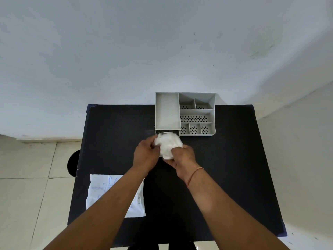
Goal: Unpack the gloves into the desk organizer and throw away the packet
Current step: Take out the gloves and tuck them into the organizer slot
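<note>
While both of your hands meet just in front of the desk organizer [185,114], they share one crumpled white wad of gloves [168,145] between them. Your left hand [146,156] has its grip clenched on the left side of the wad, fingers curled over its edge, and your right hand [183,157] has its grip clenched on the near right side, thumb and fingers pinching the thin material from below. The gloves sit right at the mouth of the organizer's low front drawer slot, touching or nearly touching its near edge; you cannot tell from this angle whether any part is already inside. The organizer is pale grey and stands at the far edge of the black worktop [225,159], with one long plain tray on its left and several smaller compartments with perforated bottoms on its right. The packet [100,193] lies flat on the near left part of the worktop, white with faint blue print, partly hidden under your left forearm and well apart from the organizer. A thin reddish band [193,175] circles your right wrist. Beyond the worktop's left edge, a dark round shape [73,163] shows against the pale tiled floor [27,168], too cut off to identify. A plain white wall [126,51] rises behind everything.
</note>
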### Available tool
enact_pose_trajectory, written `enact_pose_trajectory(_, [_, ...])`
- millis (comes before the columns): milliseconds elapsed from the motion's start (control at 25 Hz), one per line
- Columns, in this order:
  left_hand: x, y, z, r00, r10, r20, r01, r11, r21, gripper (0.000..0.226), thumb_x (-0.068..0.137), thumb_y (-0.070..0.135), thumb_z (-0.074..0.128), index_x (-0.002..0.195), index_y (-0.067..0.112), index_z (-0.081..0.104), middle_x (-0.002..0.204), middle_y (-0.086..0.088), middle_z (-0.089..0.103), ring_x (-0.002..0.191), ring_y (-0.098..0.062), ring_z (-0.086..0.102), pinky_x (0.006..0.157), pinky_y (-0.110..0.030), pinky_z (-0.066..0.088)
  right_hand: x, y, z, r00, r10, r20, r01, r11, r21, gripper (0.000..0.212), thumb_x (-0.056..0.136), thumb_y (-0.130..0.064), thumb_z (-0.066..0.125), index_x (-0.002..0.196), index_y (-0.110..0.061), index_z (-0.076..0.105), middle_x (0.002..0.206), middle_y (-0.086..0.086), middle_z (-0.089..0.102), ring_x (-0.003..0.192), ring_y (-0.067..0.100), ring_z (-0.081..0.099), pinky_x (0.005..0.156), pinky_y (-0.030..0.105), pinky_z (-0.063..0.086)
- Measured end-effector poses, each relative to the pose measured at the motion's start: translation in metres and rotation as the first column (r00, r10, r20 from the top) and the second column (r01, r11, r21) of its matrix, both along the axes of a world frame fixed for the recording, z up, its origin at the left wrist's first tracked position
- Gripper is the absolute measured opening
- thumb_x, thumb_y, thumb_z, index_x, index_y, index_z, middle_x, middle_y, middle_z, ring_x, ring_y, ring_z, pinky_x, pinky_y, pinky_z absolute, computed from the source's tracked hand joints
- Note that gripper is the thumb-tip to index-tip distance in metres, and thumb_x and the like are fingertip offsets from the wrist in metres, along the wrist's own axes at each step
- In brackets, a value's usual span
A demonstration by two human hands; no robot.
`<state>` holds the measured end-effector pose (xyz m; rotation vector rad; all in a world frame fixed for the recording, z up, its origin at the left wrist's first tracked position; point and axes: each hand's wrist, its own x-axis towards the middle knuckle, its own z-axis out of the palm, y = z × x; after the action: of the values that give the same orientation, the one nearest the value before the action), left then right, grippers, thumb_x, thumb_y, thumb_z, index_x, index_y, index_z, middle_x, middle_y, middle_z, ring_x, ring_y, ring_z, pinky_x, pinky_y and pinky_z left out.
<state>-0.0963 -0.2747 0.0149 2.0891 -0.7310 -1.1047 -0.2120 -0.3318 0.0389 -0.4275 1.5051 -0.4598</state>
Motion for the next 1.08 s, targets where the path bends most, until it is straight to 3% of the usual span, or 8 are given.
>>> enact_pose_trajectory(120, [0.003, -0.008, -0.003, 0.985, -0.138, 0.107, 0.137, 0.990, 0.012, 0.043, 0.094, 0.019, 0.057, 0.131, 0.032, 0.073, 0.108, 0.001, 0.077, 0.095, -0.018, 0.074, 0.086, -0.044, 0.065, 0.001, -0.002, 0.000, 0.983, 0.168, -0.072, -0.169, 0.986, -0.013, 0.025, 0.096, -0.002, 0.058, 0.120, -0.011, 0.061, 0.112, 0.014, 0.070, 0.092, 0.028, 0.072, 0.063, 0.037, 0.066])
enact_pose_trajectory(240, [0.004, -0.015, -0.003, 0.987, -0.121, 0.104, 0.117, 0.992, 0.042, 0.047, 0.095, 0.012, 0.056, 0.138, 0.025, 0.071, 0.121, -0.002, 0.077, 0.106, -0.018, 0.072, 0.094, -0.037, 0.062, -0.008, 0.000, -0.007, 0.820, 0.481, -0.311, -0.525, 0.848, -0.072, 0.029, 0.097, -0.028, 0.061, 0.124, -0.016, 0.061, 0.115, 0.007, 0.066, 0.092, 0.019, 0.066, 0.080, 0.039, 0.061])
enact_pose_trajectory(360, [0.002, -0.020, -0.005, 0.997, -0.062, 0.051, 0.059, 0.997, 0.057, 0.047, 0.091, 0.014, 0.053, 0.134, 0.020, 0.073, 0.125, -0.002, 0.076, 0.109, -0.021, 0.073, 0.093, -0.043, 0.064, -0.017, -0.001, -0.013, 0.755, 0.430, -0.495, -0.585, 0.782, -0.213, 0.038, 0.088, -0.033, 0.058, 0.117, -0.010, 0.067, 0.117, 0.013, 0.068, 0.097, 0.027, 0.068, 0.082, 0.045, 0.064])
enact_pose_trajectory(480, [-0.004, -0.021, -0.009, 0.994, 0.039, -0.102, -0.029, 0.995, 0.096, 0.037, 0.093, 0.022, 0.058, 0.127, 0.018, 0.074, 0.117, -0.004, 0.077, 0.099, -0.022, 0.076, 0.081, -0.045, 0.069, -0.023, -0.004, -0.015, 0.669, 0.336, -0.663, -0.664, 0.671, -0.330, 0.026, 0.088, -0.019, 0.065, 0.112, -0.008, 0.066, 0.107, 0.012, 0.070, 0.096, 0.028, 0.066, 0.078, 0.032, 0.052])
enact_pose_trajectory(640, [-0.010, -0.020, -0.009, 0.978, -0.133, 0.163, 0.124, 0.990, 0.065, 0.034, 0.086, 0.013, 0.065, 0.116, 0.012, 0.079, 0.107, -0.005, 0.081, 0.093, -0.022, 0.076, 0.085, -0.032, 0.061, -0.019, -0.004, -0.019, 0.467, 0.395, -0.791, -0.839, 0.481, -0.254, 0.031, 0.092, -0.014, 0.065, 0.121, -0.005, 0.062, 0.115, 0.018, 0.066, 0.106, 0.035, 0.063, 0.088, 0.039, 0.053])
enact_pose_trajectory(760, [-0.014, -0.029, -0.007, 0.851, -0.275, 0.448, 0.276, 0.959, 0.064, 0.016, 0.087, 0.002, 0.060, 0.090, 0.003, 0.076, 0.092, -0.017, 0.075, 0.084, -0.033, 0.072, 0.072, -0.033, 0.052, -0.009, -0.010, -0.019, 0.275, 0.369, -0.888, -0.930, 0.337, -0.148, 0.030, 0.098, -0.020, 0.061, 0.126, -0.009, 0.061, 0.120, 0.017, 0.065, 0.107, 0.035, 0.067, 0.085, 0.041, 0.055])
enact_pose_trajectory(880, [-0.013, -0.040, -0.004, 0.681, -0.430, 0.593, 0.419, 0.893, 0.165, 0.021, 0.092, 0.001, 0.063, 0.107, 0.006, 0.077, 0.109, -0.016, 0.074, 0.095, -0.031, 0.074, 0.084, -0.039, 0.059, -0.006, -0.018, -0.023, 0.099, 0.288, -0.952, -0.977, 0.208, -0.039, 0.028, 0.098, -0.020, 0.063, 0.126, -0.015, 0.065, 0.128, 0.014, 0.060, 0.113, 0.031, 0.065, 0.082, 0.040, 0.059])
enact_pose_trajectory(1080, [-0.012, -0.036, -0.005, 0.431, -0.610, 0.665, 0.511, 0.772, 0.377, 0.030, 0.094, 0.007, 0.063, 0.121, 0.015, 0.074, 0.111, -0.007, 0.073, 0.124, -0.023, 0.059, 0.086, -0.035, 0.060, -0.022, -0.024, -0.041, 0.116, 0.334, -0.936, -0.973, 0.227, -0.039, 0.025, 0.095, -0.031, 0.068, 0.116, -0.017, 0.070, 0.136, 0.016, 0.049, 0.116, 0.034, 0.058, 0.085, 0.044, 0.058])
